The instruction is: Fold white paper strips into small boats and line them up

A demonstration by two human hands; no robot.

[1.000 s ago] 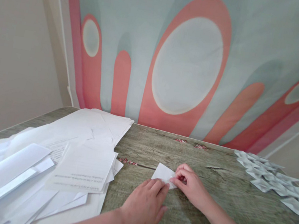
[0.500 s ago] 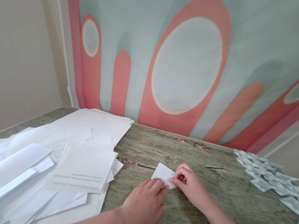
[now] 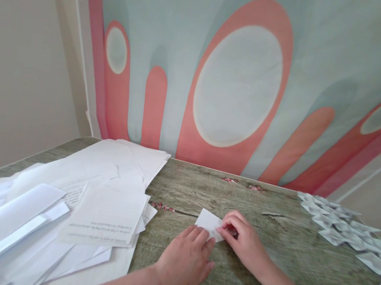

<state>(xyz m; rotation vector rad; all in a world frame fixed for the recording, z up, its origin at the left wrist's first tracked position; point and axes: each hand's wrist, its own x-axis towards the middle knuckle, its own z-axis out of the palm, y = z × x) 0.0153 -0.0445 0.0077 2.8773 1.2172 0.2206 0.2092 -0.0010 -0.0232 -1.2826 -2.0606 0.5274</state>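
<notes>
A small piece of white folded paper point(image 3: 207, 220) lies on the wooden-patterned table, partly covered by my fingers. My left hand point(image 3: 186, 260) is over its near edge, fingers together and holding the paper against the tabletop. On the paper's right side, my right hand point(image 3: 242, 237) pinches the edge between thumb and curled fingers. The part under the fingertips is hidden. At the far right lie several folded white paper pieces point(image 3: 340, 225), laid out in overlapping rows.
A wide, loose pile of white paper sheets point(image 3: 104, 211), some printed, spreads over the left of the table point(image 3: 183, 185). Folded paper strips point(image 3: 20, 206) lie on top of it. Behind the table's far edge hangs a blue-green and coral patterned cloth or panel point(image 3: 182, 23).
Both hands stay on the small paper with only slight finger shifts. The whole view tilts a little; the piles have not moved.
</notes>
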